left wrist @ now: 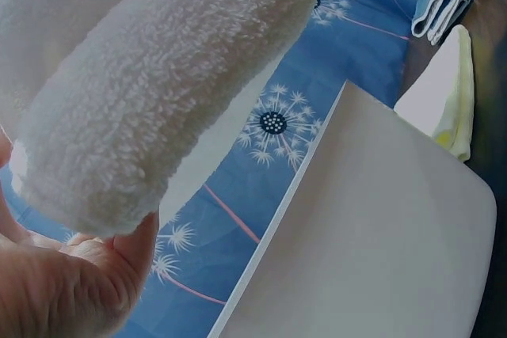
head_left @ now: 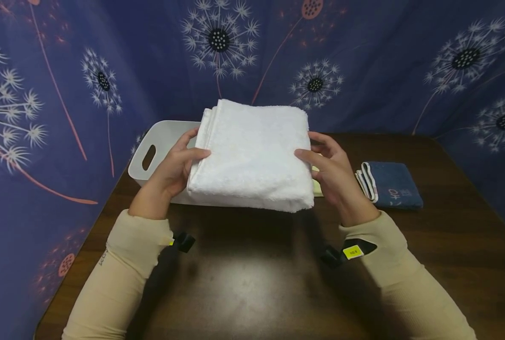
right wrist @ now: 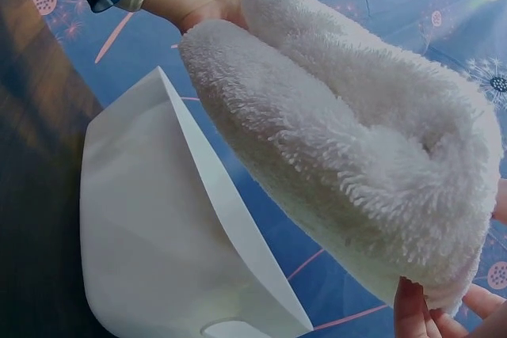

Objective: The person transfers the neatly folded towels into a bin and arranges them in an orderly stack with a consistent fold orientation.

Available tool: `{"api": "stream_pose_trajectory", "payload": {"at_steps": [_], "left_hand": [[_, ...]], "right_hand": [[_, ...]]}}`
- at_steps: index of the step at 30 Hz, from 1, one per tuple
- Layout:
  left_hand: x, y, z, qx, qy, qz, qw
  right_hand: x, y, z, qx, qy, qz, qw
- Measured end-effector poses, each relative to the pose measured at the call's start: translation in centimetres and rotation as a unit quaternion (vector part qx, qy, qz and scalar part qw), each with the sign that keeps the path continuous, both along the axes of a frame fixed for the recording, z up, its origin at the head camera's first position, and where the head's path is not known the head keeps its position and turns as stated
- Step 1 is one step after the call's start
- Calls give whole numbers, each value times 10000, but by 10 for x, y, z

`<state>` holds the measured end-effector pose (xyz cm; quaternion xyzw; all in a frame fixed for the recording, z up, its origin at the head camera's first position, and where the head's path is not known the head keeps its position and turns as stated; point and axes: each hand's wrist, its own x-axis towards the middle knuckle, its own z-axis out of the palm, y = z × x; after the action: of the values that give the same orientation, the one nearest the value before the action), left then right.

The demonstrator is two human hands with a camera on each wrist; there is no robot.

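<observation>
Both hands hold up a thick, folded white towel (head_left: 252,151), which hides much of the white bin (head_left: 165,134) behind and below it. My left hand (head_left: 171,167) grips the towel's left edge, thumb on top and fingers beneath. On the opposite edge, my right hand (head_left: 330,167) pinches it the same way. The left wrist view shows the towel's fluffy fold (left wrist: 158,100) above the left hand (left wrist: 71,282), with the bin (left wrist: 372,227) apart from it. In the right wrist view, the right hand's fingers (right wrist: 410,310) press against the towel's lower corner.
A folded blue towel (head_left: 398,182) with white edging lies on the dark wooden table (head_left: 243,283) at the right. Between it and the bin stands a pale yellow and white folded cloth (left wrist: 444,100), mostly covered in the head view. A blue dandelion-print curtain (head_left: 150,61) hangs behind.
</observation>
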<state>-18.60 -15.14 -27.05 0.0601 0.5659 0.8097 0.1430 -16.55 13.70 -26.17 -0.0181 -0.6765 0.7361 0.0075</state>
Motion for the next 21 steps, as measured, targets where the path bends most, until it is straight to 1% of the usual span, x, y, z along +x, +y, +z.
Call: {"api": "stream_pose_trajectory", "payload": {"at_steps": [8,15,21], "left_hand": [[-2,-7,0,74,-49,18,10000],[-4,-12,1,27,-90,25,10000],[-3,-15,3,23,-39,12,10000]], "right_hand": [[-4,-5,-1,88,8,92,9999],[-5,-9,-1,-2,-1,162,9999],[-5,-10,0,-37,38,198,9998]]}}
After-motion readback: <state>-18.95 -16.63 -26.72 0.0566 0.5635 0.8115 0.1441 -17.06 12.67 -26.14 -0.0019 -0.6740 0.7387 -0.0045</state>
